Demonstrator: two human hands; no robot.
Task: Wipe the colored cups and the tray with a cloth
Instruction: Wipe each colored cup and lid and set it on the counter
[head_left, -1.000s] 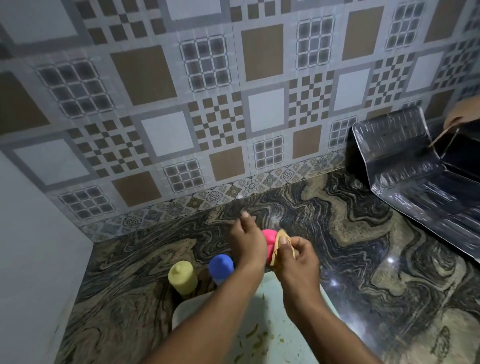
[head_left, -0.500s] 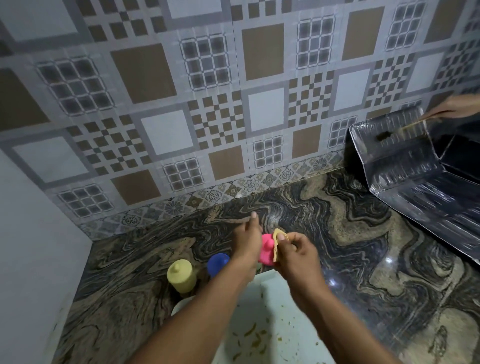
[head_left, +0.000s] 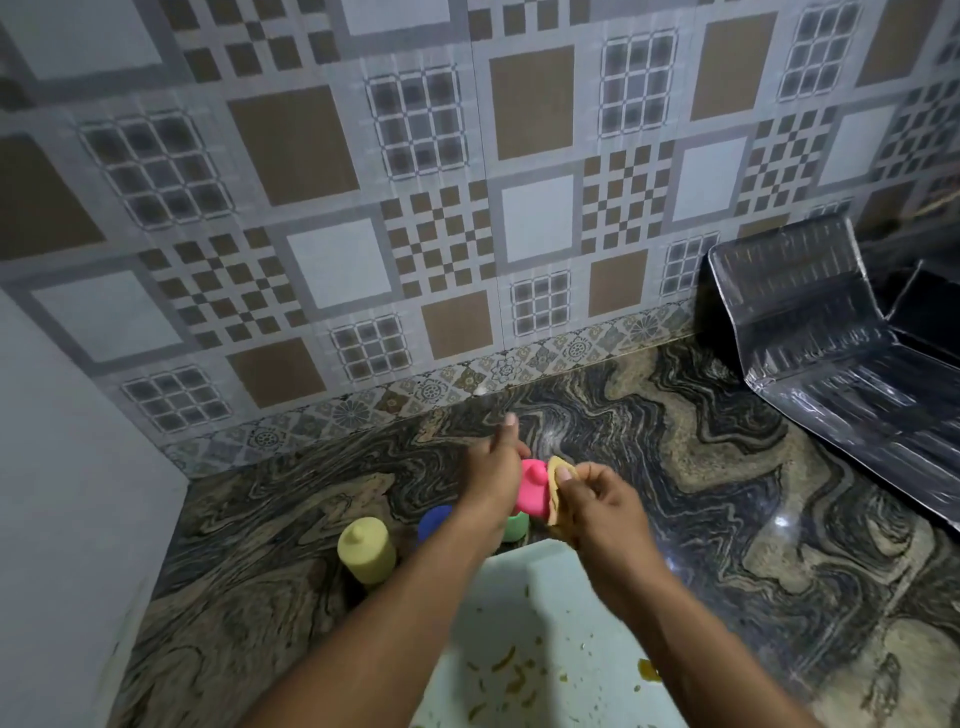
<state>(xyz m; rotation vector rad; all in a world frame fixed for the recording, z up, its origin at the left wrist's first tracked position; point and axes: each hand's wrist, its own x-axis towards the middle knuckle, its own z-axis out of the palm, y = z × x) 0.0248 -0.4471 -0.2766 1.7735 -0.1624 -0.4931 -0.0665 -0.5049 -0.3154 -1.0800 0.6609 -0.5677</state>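
Left grip was clamped on pink cup, right grip pinched cloth vs. it. W/ one left finger sticking out, cup could've slipped & knocked green cup nearby.

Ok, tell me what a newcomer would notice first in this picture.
The pink cup at the centre, held by the left hand while the right hand presses a tan cloth against it. Next, the yellow cup, blue cup and green cup standing on the counter by the far edge of the pale tray, flecked with scraps. A shiny foil-like sheet sits far right.
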